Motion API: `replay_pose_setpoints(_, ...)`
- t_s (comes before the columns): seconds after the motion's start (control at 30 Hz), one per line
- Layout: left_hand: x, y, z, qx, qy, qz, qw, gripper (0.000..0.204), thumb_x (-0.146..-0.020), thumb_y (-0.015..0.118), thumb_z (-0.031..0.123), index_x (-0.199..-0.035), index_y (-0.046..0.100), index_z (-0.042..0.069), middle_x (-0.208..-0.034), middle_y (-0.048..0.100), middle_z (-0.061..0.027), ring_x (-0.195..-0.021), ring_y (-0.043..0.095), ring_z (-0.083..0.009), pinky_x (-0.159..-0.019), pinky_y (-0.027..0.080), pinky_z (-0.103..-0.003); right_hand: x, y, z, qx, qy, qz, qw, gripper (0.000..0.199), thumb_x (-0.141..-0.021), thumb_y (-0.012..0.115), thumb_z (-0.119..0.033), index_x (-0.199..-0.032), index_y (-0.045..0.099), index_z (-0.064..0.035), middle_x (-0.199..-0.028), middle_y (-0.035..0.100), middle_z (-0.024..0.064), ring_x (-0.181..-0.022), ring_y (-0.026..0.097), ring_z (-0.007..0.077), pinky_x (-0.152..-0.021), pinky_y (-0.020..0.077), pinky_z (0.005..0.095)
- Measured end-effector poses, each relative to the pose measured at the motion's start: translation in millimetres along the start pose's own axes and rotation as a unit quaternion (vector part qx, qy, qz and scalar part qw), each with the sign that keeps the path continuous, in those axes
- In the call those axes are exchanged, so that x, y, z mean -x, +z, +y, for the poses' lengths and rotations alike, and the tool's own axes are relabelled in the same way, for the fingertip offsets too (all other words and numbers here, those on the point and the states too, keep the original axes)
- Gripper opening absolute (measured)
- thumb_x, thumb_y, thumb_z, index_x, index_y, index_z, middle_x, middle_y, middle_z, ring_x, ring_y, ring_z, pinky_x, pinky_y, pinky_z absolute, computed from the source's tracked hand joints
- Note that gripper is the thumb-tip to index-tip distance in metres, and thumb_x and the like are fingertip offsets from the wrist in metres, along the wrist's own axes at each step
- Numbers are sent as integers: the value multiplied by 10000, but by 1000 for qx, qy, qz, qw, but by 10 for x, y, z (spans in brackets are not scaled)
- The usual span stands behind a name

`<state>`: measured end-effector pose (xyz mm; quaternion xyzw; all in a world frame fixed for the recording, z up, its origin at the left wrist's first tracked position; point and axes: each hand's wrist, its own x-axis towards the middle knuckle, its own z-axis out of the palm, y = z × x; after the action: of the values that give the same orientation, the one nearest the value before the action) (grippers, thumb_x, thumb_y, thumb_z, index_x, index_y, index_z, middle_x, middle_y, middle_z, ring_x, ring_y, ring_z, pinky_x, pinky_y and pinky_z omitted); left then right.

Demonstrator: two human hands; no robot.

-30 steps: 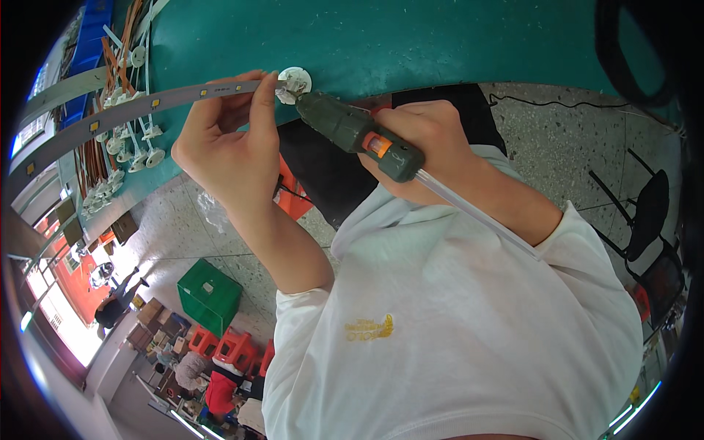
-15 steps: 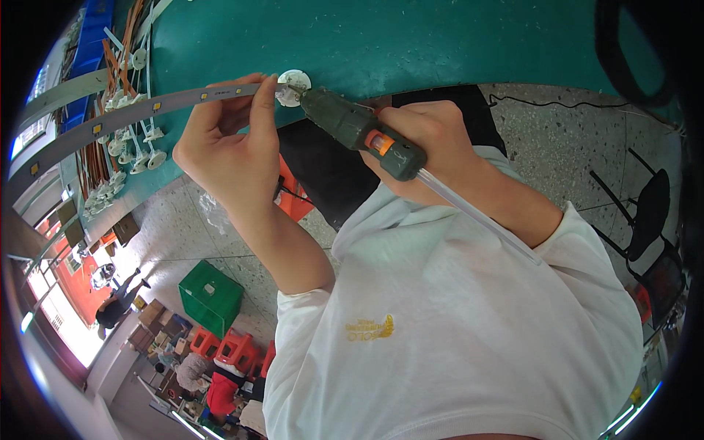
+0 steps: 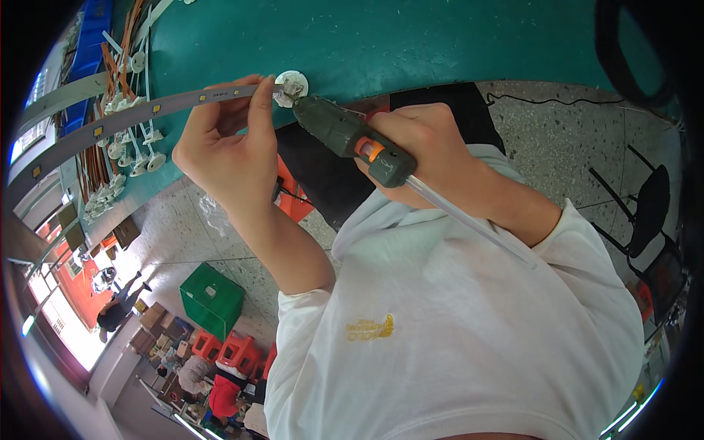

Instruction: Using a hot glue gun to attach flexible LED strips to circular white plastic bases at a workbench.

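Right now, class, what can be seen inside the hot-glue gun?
Through the side of the hot-glue gun, an orange part shows; a clear glue stick enters its rear. The casing covers everything else, including the stick's inner end.

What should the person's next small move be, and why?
Perhaps squeeze out a small dab from the glue gun in the right hand: it points at the white disc, beside which the left hand pinches the LED strip near its end.

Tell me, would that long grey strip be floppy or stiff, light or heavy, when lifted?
Probably bendy: the grey strip looks thin and curves, though lens distortion may exaggerate that. It seems light, since the left hand merely pinches it near one end.
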<state>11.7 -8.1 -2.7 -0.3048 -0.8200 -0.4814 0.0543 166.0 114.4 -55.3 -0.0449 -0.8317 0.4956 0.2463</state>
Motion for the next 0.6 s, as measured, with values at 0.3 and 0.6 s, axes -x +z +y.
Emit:
replay_pose_setpoints(0.3,-15,-10,-13,-4,11,-7,1000,119,-775,791,-12,-868,720,-37,-775,731,-83,-705,713,-126,-676,584,-251,17,-12,-32,-3,40,-36,999,152,-694,771,-46,-752,635,-11,-619,591,129,-527,576,313,-474,448,353)
replay_pose_setpoints(0.6,2,1,-59,40,-29,32,998,127,-798,789,2,-891,710,-35,-769,726,-93,-683,705,-121,-625,554,-214,-120,-319,-80,-223,229,-122,940,224,-792,732,-160,-922,685,16,-814,693,113,-646,635,163,-592,494,274)
